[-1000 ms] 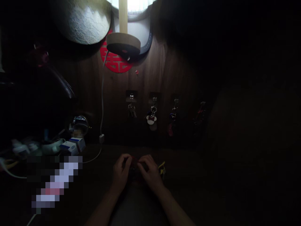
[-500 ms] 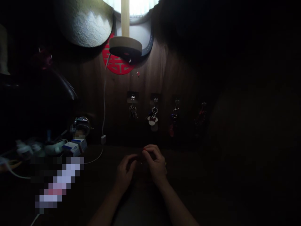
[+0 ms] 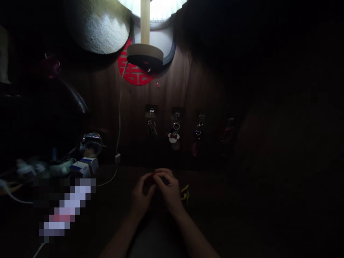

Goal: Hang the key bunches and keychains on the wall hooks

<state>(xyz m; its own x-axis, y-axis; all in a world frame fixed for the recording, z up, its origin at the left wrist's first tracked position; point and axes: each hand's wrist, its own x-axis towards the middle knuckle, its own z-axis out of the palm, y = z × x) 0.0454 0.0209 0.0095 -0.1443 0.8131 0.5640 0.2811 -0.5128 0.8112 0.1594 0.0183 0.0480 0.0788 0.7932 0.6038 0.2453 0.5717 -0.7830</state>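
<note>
My left hand (image 3: 141, 193) and my right hand (image 3: 168, 187) meet at the fingertips low in the middle of the head view, above a dark surface. A small dark red thing (image 3: 153, 175) shows at the right fingertips, pinched there; its kind is too dim to tell. The left fingers are curled in a pinch against the same spot, and what they hold is hidden in the dark. Just right of my right hand lies a small yellow thing (image 3: 185, 193) with a bent outline, apart from the hand.
A lit lamp on a round base (image 3: 145, 55) stands above, its white cable (image 3: 118, 118) running down. Keys (image 3: 152, 126) and a mouse-head keychain (image 3: 173, 138) hang from wall hooks. At left are small boxes (image 3: 80, 167), bottles (image 3: 25, 167) and a round mirror (image 3: 91, 140).
My right hand has moved left with the small red thing, up to the left fingertips. The yellow thing, mostly hidden behind the right hand before, now shows.
</note>
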